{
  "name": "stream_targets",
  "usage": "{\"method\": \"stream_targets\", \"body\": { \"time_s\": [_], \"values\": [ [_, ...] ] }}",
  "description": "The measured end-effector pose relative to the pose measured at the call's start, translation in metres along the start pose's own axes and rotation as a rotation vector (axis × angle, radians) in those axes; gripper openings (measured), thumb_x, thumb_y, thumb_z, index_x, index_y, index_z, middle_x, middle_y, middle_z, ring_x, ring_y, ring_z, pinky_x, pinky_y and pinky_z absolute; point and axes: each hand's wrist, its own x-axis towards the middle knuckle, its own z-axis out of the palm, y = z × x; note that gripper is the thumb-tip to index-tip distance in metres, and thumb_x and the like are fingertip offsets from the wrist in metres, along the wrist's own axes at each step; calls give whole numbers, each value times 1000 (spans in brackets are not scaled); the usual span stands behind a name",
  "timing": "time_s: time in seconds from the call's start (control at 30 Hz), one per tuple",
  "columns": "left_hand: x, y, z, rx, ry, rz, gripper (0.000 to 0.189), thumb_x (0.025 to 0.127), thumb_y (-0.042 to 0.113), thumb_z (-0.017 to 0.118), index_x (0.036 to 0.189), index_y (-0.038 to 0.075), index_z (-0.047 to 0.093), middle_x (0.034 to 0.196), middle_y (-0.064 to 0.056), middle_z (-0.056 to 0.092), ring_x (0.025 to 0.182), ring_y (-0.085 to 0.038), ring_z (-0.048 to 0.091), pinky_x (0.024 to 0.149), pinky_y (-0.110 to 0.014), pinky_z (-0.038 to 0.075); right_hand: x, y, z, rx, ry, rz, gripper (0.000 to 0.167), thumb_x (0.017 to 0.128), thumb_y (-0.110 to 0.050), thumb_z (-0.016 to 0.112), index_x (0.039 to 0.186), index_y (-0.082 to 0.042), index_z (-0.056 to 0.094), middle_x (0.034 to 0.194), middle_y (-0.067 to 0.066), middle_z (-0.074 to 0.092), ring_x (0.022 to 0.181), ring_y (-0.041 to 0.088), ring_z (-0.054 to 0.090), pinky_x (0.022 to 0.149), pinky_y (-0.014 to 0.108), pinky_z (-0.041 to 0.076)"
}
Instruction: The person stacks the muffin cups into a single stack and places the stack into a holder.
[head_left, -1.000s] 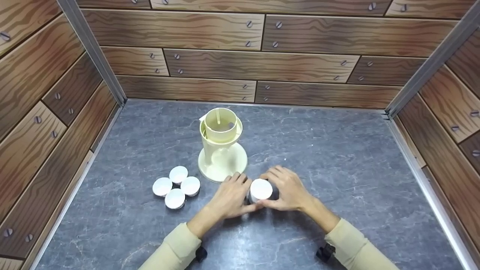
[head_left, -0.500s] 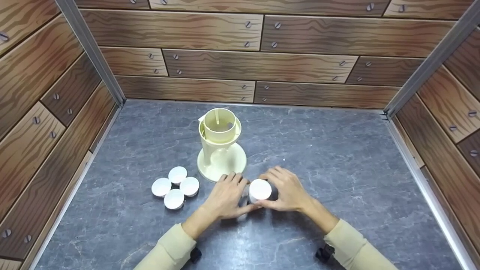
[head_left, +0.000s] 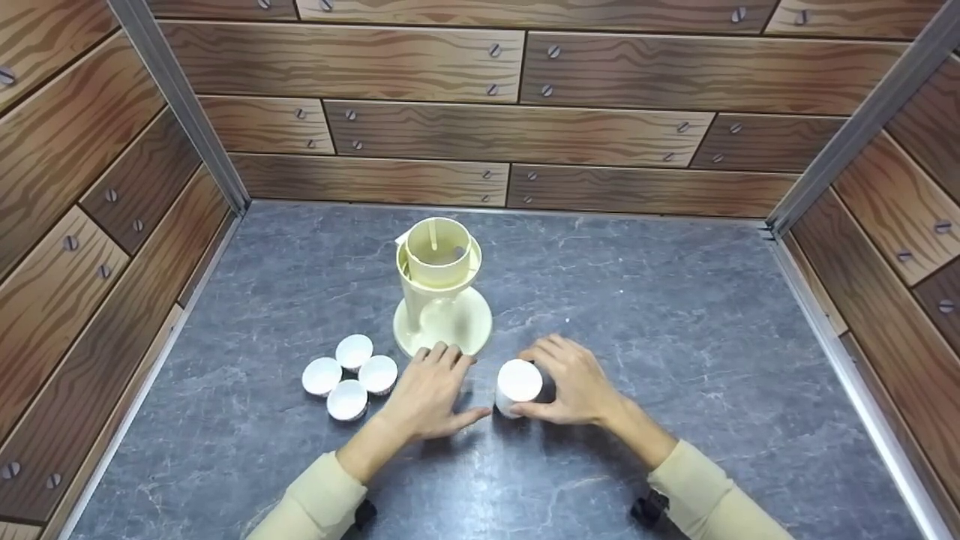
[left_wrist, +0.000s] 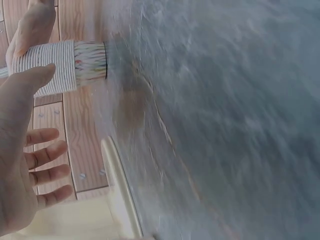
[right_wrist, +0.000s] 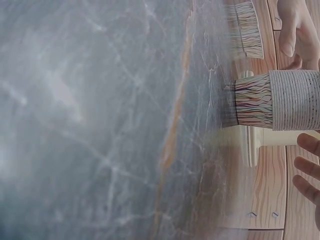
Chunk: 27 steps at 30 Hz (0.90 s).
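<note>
A nested stack of paper cups [head_left: 519, 384] stands upright on the table, rims up, with colourful streaks on the lowest cup [right_wrist: 253, 101]. My right hand [head_left: 574, 381] holds the stack from its right side, thumb in front and fingers behind. My left hand [head_left: 426, 394] is apart from the stack, to its left, with fingers spread and nothing held. Beyond it stands a pale yellow plastic stand [head_left: 466, 319] with a round base and an open ring-shaped top. Several single paper cups [head_left: 347, 400] sit upright left of my left hand.
Grey marbled tabletop [head_left: 637, 300] lies under everything. Wood-patterned panels [head_left: 420, 127] rise at the back and both sides, with metal rails [head_left: 840, 337] along the edges. A sleeve [head_left: 322, 495] covers each forearm.
My left hand has let go of the cup stack and moved left, opening a gap between them. My right hand stays at the stack.
</note>
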Motion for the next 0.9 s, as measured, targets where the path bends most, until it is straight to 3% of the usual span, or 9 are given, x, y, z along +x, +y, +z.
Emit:
{"method": "stream_targets", "body": {
  "time_s": [0.23, 0.53, 0.9],
  "values": [
    [-9, -11, -6, 2, -25, -22, 73, 85, 76, 67, 120, 13, 60, 107, -6, 62, 100, -27, 60, 88, -42, 51, -1, 0, 0, 4, -17, 19, 70, 82, -80, 69, 113, -18, 72, 106, -1, 74, 98, 16, 66, 84, 36, 58],
    [-23, -29, -13, 30, -2, -35, 74, 83, 77, 69, 117, 12, 61, 103, -7, 60, 96, -27, 57, 80, -42, 48, -2, -1, 0, 5, -30, 25, 71, 80, -79, 71, 114, -17, 72, 106, -1, 73, 99, 16, 66, 87, 36, 58],
    [-42, -53, -21, 28, -14, -60, 78, 82, 76, 71, 122, 10, 61, 106, -9, 61, 98, -29, 58, 84, -45, 49, -3, 0, 2, 16, -17, 22, 69, 80, -78, 72, 113, -17, 72, 106, -1, 74, 99, 16, 66, 86, 37, 58]
  ]
}}
